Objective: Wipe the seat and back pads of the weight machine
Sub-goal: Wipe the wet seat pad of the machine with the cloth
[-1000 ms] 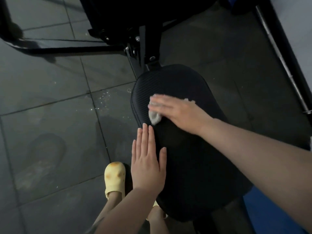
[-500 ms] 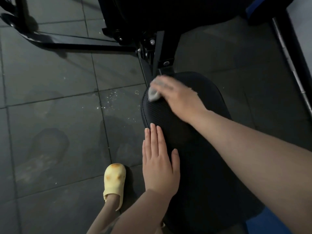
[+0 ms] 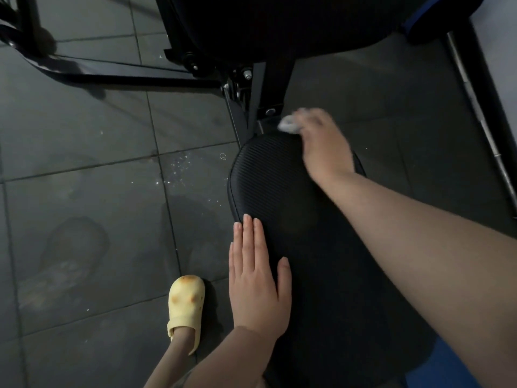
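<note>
The black ribbed seat pad (image 3: pixel 279 191) of the weight machine fills the middle and lower right. My right hand (image 3: pixel 321 147) is at the pad's far edge, blurred, closed on a small white cloth (image 3: pixel 288 125) that sticks out past the fingers. My left hand (image 3: pixel 257 278) lies flat, fingers together, on the pad's left edge. The dark back pad (image 3: pixel 279 21) spans the top of the view.
Black frame bars (image 3: pixel 126 78) run across the grey tiled floor at upper left, and a bolted post (image 3: pixel 263 88) joins the seat to the frame. A metal rod (image 3: pixel 475 107) slants down the right side. My foot in a yellow clog (image 3: pixel 186 303) stands left of the seat.
My right hand has swept the cloth from the middle of the seat pad up to its far edge. The left hand stays flat on the left edge.
</note>
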A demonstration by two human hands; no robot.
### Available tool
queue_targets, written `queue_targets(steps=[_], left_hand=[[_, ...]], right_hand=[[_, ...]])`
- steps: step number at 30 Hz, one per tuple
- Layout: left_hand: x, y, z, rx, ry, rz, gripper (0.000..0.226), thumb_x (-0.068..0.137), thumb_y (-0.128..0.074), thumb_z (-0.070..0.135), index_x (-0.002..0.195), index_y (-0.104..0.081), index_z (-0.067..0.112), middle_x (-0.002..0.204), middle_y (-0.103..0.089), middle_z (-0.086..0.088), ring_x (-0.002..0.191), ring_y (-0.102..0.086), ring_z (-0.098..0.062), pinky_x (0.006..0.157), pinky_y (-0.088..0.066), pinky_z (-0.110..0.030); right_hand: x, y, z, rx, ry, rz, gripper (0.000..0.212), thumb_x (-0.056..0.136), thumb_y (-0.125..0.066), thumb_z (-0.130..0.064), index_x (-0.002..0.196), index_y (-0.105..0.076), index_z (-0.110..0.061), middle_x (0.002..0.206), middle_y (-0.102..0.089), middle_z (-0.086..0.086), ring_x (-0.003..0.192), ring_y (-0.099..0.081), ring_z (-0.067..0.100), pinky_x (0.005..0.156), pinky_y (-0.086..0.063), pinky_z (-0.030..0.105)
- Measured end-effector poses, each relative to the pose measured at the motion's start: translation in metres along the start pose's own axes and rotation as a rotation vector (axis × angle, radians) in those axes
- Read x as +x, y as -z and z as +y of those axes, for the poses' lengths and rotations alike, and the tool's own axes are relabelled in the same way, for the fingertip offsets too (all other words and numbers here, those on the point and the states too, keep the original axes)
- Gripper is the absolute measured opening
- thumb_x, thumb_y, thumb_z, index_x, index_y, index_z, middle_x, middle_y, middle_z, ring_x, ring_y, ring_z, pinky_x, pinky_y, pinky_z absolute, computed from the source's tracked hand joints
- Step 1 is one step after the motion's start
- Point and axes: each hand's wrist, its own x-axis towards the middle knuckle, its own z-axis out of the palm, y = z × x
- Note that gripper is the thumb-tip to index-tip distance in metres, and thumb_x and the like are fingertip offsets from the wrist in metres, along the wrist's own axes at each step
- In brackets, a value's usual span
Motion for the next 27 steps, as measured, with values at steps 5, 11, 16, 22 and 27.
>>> queue_targets(steps=[5,11,16,22,27], left_hand=[[0.000,0.003,0.002,-0.039,0.021,-0.023,0.064,0.097,-0.029,0.039,0.153,-0.007,0.016,0.161,0.002,0.006,0.148,0.009,-0.011,0.119,-0.005,-0.029],[-0.001,0.014,0.002,-0.090,0.010,-0.057,0.063,0.098,-0.030,0.042,0.151,-0.001,0.026,0.159,0.010,0.016,0.145,0.016,-0.002,0.114,0.004,-0.016],[-0.015,0.029,-0.020,-0.120,-0.091,-0.142,0.058,0.098,-0.033,0.041,0.151,-0.013,0.029,0.159,-0.003,0.018,0.146,0.005,0.000,0.113,-0.003,-0.015],[-0.014,0.044,-0.042,-0.076,-0.201,-0.190,0.052,0.097,-0.036,0.038,0.148,-0.028,0.028,0.157,-0.019,0.013,0.146,-0.009,-0.002,0.118,-0.017,-0.027],[0.023,0.055,-0.042,0.029,-0.248,-0.212,0.053,0.100,-0.041,0.030,0.150,-0.025,0.023,0.158,-0.016,0.009,0.147,-0.004,-0.006,0.120,-0.013,-0.033]], right_hand=[[-0.051,0.020,0.028,0.005,-0.586,0.192,0.040,0.103,-0.031,-0.019,0.140,-0.044,-0.021,0.143,-0.041,0.009,0.120,-0.050,0.028,0.096,-0.039,0.033],[-0.026,0.008,-0.006,0.086,-0.489,0.169,0.040,0.103,-0.033,-0.012,0.141,-0.044,-0.013,0.149,-0.034,0.009,0.127,-0.046,0.025,0.104,-0.034,0.030],[0.002,-0.023,-0.060,0.135,0.220,-0.262,0.034,0.098,-0.038,-0.008,0.124,-0.059,-0.005,0.130,-0.050,0.013,0.119,-0.050,0.025,0.104,-0.038,0.038],[-0.029,-0.007,-0.064,-0.100,0.597,-0.538,0.035,0.101,-0.044,-0.013,0.133,-0.056,-0.021,0.148,-0.041,0.001,0.136,-0.037,0.018,0.107,-0.026,0.029],[-0.064,0.003,-0.027,0.106,0.077,-0.179,0.038,0.100,-0.043,-0.013,0.137,-0.052,-0.018,0.152,-0.037,0.005,0.141,-0.032,0.021,0.117,-0.027,0.035]])
